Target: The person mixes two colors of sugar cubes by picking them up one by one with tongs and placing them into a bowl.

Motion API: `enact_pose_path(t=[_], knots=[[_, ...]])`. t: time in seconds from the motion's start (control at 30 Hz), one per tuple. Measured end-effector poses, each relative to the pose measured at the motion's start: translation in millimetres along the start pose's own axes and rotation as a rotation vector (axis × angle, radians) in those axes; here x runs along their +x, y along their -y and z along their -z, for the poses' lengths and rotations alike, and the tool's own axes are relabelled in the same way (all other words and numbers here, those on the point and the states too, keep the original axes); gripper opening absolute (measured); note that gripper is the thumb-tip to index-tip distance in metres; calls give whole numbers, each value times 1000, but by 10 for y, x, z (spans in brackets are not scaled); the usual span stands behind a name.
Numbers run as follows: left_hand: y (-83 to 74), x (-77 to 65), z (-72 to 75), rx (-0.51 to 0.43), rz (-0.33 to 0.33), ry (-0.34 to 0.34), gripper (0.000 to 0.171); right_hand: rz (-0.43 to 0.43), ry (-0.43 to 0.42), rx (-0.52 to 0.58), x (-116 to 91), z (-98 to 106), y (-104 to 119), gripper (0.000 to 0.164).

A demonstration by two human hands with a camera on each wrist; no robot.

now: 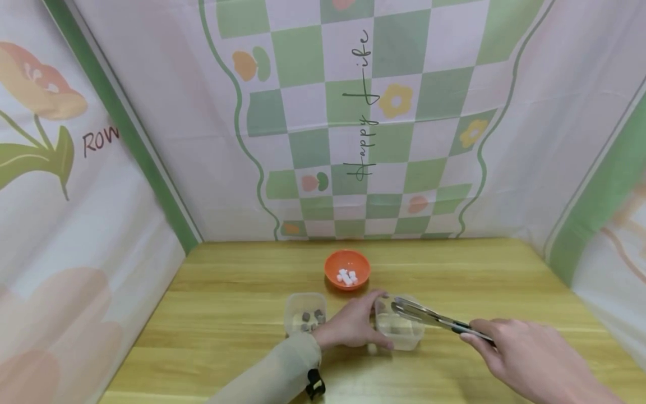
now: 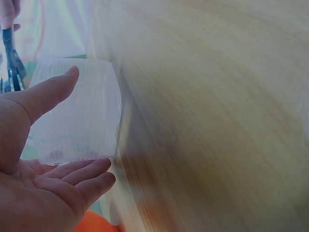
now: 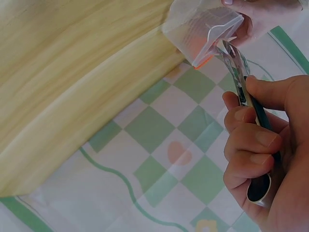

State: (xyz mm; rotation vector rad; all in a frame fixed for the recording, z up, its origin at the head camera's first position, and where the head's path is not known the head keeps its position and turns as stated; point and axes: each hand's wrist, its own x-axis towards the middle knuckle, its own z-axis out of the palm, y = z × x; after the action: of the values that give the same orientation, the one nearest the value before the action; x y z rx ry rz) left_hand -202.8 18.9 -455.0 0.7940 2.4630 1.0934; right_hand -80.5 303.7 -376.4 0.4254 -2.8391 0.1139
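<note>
The right hand grips the tongs with curled fingers, thumb along the upper side. The tips of the tongs stand a little apart over the box; whether they pinch anything, I cannot tell. The left hand spans the box's left end, holding it between thumb on the near side and fingers on the far side. The box, clear and upright, sits on the table.

Just left of that hand stands a clear tub with dark cubes, partly hidden by the wrist. Behind, an orange bowl holds white cubes. A pale sleeve and a black strap lead off the left arm.

The table is yellowish wood grain, with streaks running side to side, and reaches back to a cloth wall of green and white checks, flowers and hearts, "Happy Life" written sideways up its middle. The left wall bears a big orange bloom, the letters "ROW" and a green band; another green band edges the right wall.
</note>
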Motion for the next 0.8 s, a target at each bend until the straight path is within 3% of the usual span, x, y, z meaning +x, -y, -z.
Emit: enact_pose_path(t=[0.37,0.67,0.8], knots=[[8,12,-8,-6,-7,-11,109,24,-84,28,59,32,101,20],[-4,8,-22,-20,27,-13,119,42,-124,49,221,37,200,13],[5,14,-19,-26,22,-11,107,43,-112,51,301,22,220,14]])
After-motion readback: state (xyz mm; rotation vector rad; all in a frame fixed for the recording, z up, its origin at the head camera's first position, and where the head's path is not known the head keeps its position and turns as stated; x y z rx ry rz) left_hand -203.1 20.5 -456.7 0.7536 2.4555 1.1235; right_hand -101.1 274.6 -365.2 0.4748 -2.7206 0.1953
